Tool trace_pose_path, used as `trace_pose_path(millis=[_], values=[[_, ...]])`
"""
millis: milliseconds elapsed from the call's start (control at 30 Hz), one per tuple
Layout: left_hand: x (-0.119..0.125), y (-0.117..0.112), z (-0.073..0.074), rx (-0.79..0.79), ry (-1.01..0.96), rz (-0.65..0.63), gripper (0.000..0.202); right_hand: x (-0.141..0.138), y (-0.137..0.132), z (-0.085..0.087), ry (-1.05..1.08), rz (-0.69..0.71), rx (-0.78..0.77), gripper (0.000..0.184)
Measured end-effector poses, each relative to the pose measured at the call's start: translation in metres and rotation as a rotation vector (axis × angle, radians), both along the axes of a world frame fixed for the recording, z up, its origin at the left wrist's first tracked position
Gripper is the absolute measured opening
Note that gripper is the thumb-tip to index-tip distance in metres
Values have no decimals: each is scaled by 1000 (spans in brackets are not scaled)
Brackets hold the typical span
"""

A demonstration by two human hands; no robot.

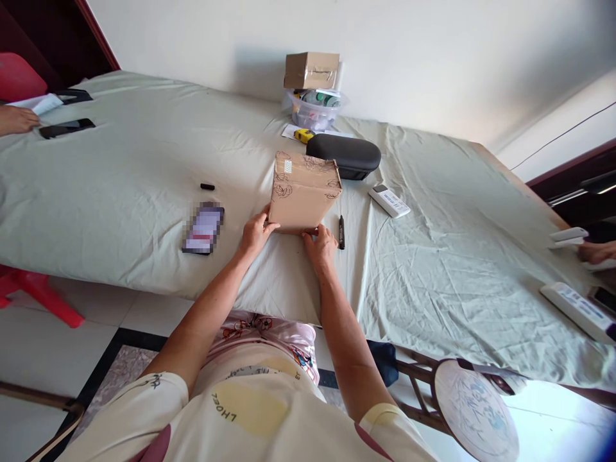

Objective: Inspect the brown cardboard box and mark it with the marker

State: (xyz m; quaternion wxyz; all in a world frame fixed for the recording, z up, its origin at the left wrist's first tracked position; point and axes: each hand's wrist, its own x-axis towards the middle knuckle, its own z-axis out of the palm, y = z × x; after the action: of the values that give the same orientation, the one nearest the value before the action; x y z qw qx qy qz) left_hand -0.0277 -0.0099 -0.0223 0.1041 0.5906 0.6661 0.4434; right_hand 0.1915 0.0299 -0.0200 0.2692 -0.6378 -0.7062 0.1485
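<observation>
A brown cardboard box (303,191) with flower drawings stands on the table covered in a pale green cloth (120,186). My left hand (255,232) grips its lower left corner, thumb on the front face. My right hand (319,245) holds the lower right edge of the box with fingers curled. A black marker (341,231) lies just right of my right hand. A phone (203,228) lies to the left of my left hand.
Behind the box lie a black case (343,154), a white remote (389,200), a yellow tape measure (303,135) and a plastic tub (315,109) with a second box (311,70) on top. Another person's hand (17,119) rests far left near a phone (67,128). A stool (474,410) stands lower right.
</observation>
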Motion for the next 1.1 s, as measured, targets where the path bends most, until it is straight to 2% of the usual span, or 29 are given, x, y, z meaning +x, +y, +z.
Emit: trace_pose_path(millis=[133,233,333,533,667,733,867,1000,1100], values=[[-4,0,1,-22,1,-21,52,1,0,1,-13,-4,-8,22],[-7,-1,3,40,14,-17,48,1,0,2,-19,-16,-11,21],[-6,-2,3,114,-23,-7,55,1,0,3,-28,-21,-12,23],[-2,3,-5,194,-362,-79,63,0,-1,2,-30,-18,-24,26],[-9,11,-12,144,-641,-209,66,1,1,0,-16,-15,-4,26],[-14,15,-15,98,-710,-281,69,1,1,0,-6,-9,0,26],[-23,18,-18,42,-687,-329,67,2,2,-1,-14,-12,-15,29],[-25,14,-16,40,-553,-300,58,3,3,-4,21,-3,3,29],[-23,10,-12,23,-425,-263,60,3,4,-6,30,-3,12,29]])
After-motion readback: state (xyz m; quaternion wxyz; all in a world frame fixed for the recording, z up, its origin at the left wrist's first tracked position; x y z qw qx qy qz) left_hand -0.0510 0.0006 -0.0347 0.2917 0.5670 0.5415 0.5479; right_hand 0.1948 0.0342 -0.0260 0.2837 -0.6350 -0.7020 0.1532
